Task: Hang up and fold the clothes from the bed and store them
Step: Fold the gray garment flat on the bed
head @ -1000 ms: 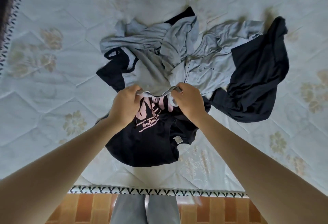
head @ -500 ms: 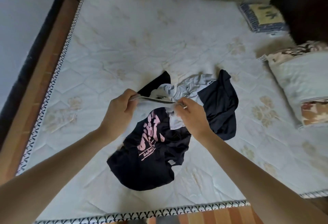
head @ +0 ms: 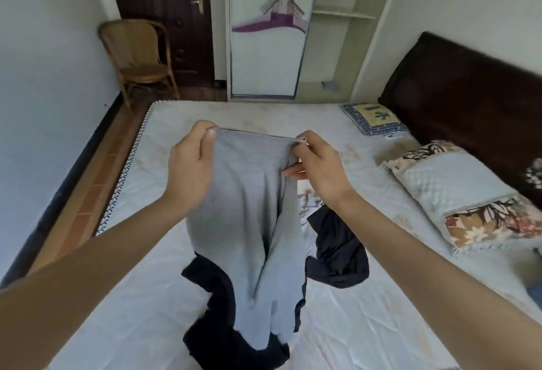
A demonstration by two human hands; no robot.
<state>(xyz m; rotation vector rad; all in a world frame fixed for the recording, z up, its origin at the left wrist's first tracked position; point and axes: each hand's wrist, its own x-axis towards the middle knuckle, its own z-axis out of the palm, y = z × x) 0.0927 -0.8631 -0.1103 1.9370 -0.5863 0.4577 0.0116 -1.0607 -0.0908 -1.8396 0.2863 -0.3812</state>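
Two hands hold our grey garment [head: 252, 223] up over the bed [head: 381, 311]: our left hand [head: 190, 170] and right hand [head: 318, 167] each pinch a top corner. Its lower end hangs over a black shirt [head: 217, 305]; another dark garment [head: 337, 252] lies just beside.

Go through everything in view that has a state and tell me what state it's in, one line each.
grey garment: lifted, held by its top edge, hanging down.
left hand: grips the garment's top left corner.
right hand: pinches the top right corner.
black shirt: crumpled on the mattress, partly behind the grey garment.
dark garment: crumpled on the mattress.
wardrobe door: slid aside, shelves exposed.
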